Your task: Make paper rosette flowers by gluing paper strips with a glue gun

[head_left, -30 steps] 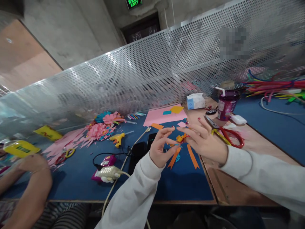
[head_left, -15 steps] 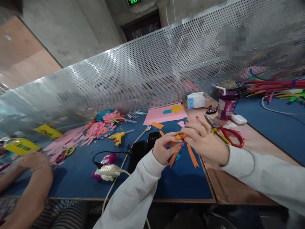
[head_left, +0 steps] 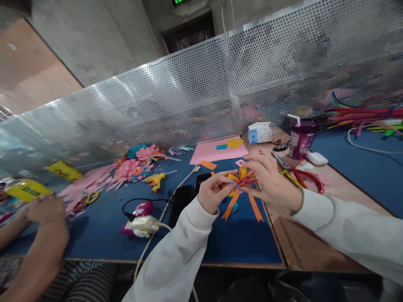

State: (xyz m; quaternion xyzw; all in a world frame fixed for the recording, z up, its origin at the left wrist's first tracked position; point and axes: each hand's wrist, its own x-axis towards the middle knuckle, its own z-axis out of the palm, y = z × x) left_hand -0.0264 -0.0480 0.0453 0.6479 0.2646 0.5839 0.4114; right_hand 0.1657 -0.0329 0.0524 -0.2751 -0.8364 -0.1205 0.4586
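Between my two hands is a paper flower (head_left: pixel 243 179) with yellow, orange and pink petals. My left hand (head_left: pixel 213 192) pinches its left side between thumb and fingers. On the other side, the thumb and fingers of my right hand (head_left: pixel 270 182) close on the flower's edge. Orange paper strips (head_left: pixel 255 208) with notched ends show below the flower; whether they are joined to it I cannot tell. A small blue piece (head_left: pixel 235 206) lies on the table beneath.
Red-handled scissors (head_left: pixel 307 180), a purple cup (head_left: pixel 301 140) and a white case (head_left: pixel 317 158) lie to the right. A yellow glue gun (head_left: pixel 156 181), a power strip (head_left: pixel 140 222) and pink paper flowers (head_left: pixel 129 171) are leftward. Another person's hands (head_left: pixel 47 209) rest at far left.
The flower has turned between my fingers, so its yellow and pink petals now face me. My right hand has shifted slightly, with its fingers around the flower's edge.
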